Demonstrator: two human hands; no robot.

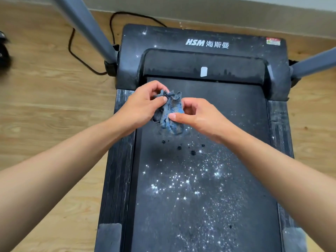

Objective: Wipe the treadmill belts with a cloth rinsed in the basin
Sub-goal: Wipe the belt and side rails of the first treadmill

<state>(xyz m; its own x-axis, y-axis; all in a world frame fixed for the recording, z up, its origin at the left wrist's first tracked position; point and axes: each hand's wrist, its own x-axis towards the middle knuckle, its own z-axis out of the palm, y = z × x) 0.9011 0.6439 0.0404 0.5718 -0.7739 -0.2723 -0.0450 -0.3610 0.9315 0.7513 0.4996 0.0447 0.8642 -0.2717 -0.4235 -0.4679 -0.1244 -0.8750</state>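
Note:
A crumpled, wet blue-grey cloth (170, 113) hangs above the front part of the black treadmill belt (205, 188). My left hand (141, 106) pinches its upper left edge between thumb and fingers. My right hand (198, 116) pinches its right side, thumb on the cloth. The belt below is dusty and speckled with glinting water drops, with a few dark wet spots just under the cloth. The basin is not in view.
The treadmill's motor cover (205, 44) carries white HSM lettering. Grey uprights rise at the left (87, 28) and right (314, 62). A black power cable (72, 46) loops on the wooden floor (45, 99). Ribbed side rails (118, 170) flank the belt. A dark object (4, 51) sits at the far left.

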